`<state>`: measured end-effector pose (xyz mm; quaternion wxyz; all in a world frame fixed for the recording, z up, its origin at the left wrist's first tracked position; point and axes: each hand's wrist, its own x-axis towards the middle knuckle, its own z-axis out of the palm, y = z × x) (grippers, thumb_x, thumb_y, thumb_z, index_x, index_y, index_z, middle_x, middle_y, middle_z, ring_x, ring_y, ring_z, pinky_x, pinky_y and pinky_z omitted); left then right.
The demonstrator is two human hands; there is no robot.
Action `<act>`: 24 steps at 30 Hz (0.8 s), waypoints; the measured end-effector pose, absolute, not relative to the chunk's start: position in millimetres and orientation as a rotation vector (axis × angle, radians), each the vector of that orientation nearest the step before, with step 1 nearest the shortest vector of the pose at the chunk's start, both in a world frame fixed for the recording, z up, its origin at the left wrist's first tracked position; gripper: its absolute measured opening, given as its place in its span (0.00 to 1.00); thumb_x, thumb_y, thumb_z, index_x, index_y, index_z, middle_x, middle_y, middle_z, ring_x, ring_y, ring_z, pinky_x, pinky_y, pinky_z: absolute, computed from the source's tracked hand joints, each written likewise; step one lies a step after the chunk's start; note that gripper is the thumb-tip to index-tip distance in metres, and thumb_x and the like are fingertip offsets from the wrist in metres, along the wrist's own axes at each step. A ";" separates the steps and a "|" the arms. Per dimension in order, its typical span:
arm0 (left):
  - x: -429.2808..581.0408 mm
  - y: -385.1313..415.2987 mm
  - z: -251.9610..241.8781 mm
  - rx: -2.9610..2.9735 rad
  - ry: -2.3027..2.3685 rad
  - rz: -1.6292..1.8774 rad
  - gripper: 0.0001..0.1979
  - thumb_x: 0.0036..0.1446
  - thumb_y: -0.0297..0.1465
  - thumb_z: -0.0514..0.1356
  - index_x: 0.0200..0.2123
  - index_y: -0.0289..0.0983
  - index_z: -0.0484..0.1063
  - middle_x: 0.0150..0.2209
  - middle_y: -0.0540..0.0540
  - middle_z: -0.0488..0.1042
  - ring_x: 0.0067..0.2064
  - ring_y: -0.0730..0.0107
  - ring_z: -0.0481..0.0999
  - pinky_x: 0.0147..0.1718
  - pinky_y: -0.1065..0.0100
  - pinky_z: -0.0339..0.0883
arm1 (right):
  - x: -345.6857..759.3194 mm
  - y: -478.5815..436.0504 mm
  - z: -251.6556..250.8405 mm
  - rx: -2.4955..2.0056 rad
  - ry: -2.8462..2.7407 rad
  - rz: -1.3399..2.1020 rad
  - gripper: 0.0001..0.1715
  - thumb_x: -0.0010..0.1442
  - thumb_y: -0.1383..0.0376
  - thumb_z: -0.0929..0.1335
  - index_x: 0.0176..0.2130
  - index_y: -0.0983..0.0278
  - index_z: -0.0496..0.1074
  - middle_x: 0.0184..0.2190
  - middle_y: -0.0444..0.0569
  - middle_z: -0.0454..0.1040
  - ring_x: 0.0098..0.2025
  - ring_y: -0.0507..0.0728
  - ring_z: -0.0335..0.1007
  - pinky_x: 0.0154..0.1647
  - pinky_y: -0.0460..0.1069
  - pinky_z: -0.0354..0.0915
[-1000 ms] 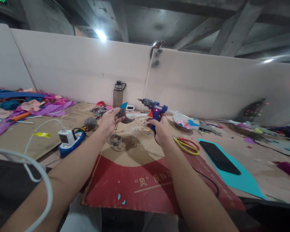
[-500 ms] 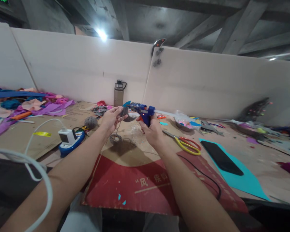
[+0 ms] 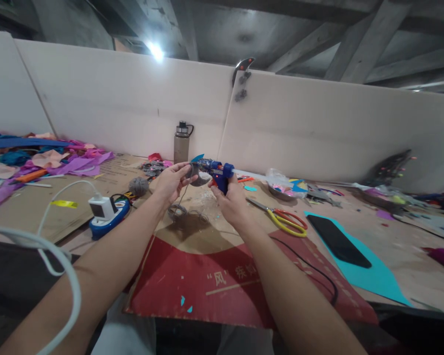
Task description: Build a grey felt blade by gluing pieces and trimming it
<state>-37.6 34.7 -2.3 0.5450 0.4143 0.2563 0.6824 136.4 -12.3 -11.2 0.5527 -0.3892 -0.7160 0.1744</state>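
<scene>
My right hand (image 3: 231,199) grips the handle of a blue hot glue gun (image 3: 222,173), with a pale glue stick out of its back end. The gun's nozzle points left, at a small grey curved piece (image 3: 200,179) pinched in the fingers of my left hand (image 3: 174,181). Whether the nozzle touches the piece I cannot tell. A blue pointed bit (image 3: 197,158) shows above the piece. Grey yarn hangs from my left fingers to a loose coil (image 3: 176,212) on the cardboard (image 3: 203,281) below.
Scissors (image 3: 286,222) with red and yellow handles and a black phone (image 3: 338,239) on turquoise sheet lie to the right. A blue power strip (image 3: 111,222) and grey yarn ball (image 3: 138,186) are left. Behind stands a bottle (image 3: 181,145). A white cable (image 3: 72,291) loops near my left arm.
The glue gun has shifted slightly left with my right hand, its nozzle end moving nearer to my left fingers. The grey piece has tilted a little; my left hand keeps its pinch.
</scene>
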 end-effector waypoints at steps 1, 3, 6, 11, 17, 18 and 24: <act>-37.6 35.3 -2.9 0.983 0.610 1.623 0.03 0.51 0.22 0.62 0.31 0.30 0.75 0.27 0.48 0.75 0.24 0.81 0.71 0.37 0.66 0.76 | 136.0 -13.1 -10.8 -0.927 -1.695 0.401 0.10 0.55 0.66 0.64 0.40 0.62 0.64 0.36 0.50 0.72 0.37 0.58 0.68 0.44 0.57 0.64; -37.5 35.9 -3.7 0.981 0.615 1.633 0.03 0.51 0.22 0.62 0.31 0.30 0.75 0.28 0.48 0.75 0.25 0.80 0.72 0.37 0.66 0.76 | 135.4 -14.0 -10.7 -0.937 -1.693 0.398 0.10 0.55 0.66 0.64 0.41 0.62 0.64 0.36 0.50 0.72 0.37 0.58 0.68 0.44 0.57 0.64; -37.0 35.0 -3.2 0.983 0.618 1.645 0.03 0.50 0.22 0.63 0.31 0.31 0.75 0.27 0.49 0.75 0.24 0.82 0.71 0.37 0.66 0.76 | 134.8 -13.7 -11.6 -0.946 -1.680 0.401 0.12 0.55 0.66 0.64 0.42 0.61 0.64 0.36 0.50 0.72 0.37 0.58 0.69 0.43 0.57 0.64; -36.7 32.9 -1.5 0.979 0.650 1.672 0.03 0.49 0.23 0.64 0.31 0.31 0.74 0.26 0.49 0.75 0.25 0.80 0.72 0.37 0.65 0.76 | 135.3 -11.4 -12.7 -0.988 -1.660 0.370 0.12 0.55 0.65 0.65 0.42 0.61 0.64 0.34 0.50 0.72 0.35 0.59 0.68 0.41 0.57 0.64; -37.0 33.2 -1.7 0.979 0.639 1.682 0.05 0.48 0.24 0.65 0.31 0.31 0.74 0.27 0.48 0.75 0.27 0.78 0.74 0.38 0.64 0.75 | 135.2 -13.2 -10.8 -1.010 -1.649 0.349 0.13 0.55 0.65 0.65 0.43 0.62 0.63 0.32 0.50 0.71 0.33 0.58 0.67 0.39 0.55 0.64; -36.8 32.9 -1.7 0.981 0.637 1.686 0.05 0.48 0.24 0.65 0.31 0.31 0.74 0.27 0.48 0.75 0.27 0.78 0.74 0.38 0.64 0.75 | 135.0 -14.2 -10.1 -1.013 -1.651 0.345 0.13 0.55 0.65 0.64 0.42 0.62 0.63 0.32 0.50 0.71 0.33 0.57 0.67 0.38 0.55 0.63; -34.6 32.0 -1.6 0.995 0.647 1.693 0.05 0.47 0.25 0.65 0.30 0.31 0.74 0.28 0.48 0.75 0.27 0.78 0.74 0.39 0.64 0.75 | 134.0 -17.7 -9.7 -1.023 -1.681 0.346 0.12 0.56 0.64 0.64 0.42 0.61 0.63 0.32 0.49 0.70 0.33 0.57 0.66 0.38 0.55 0.63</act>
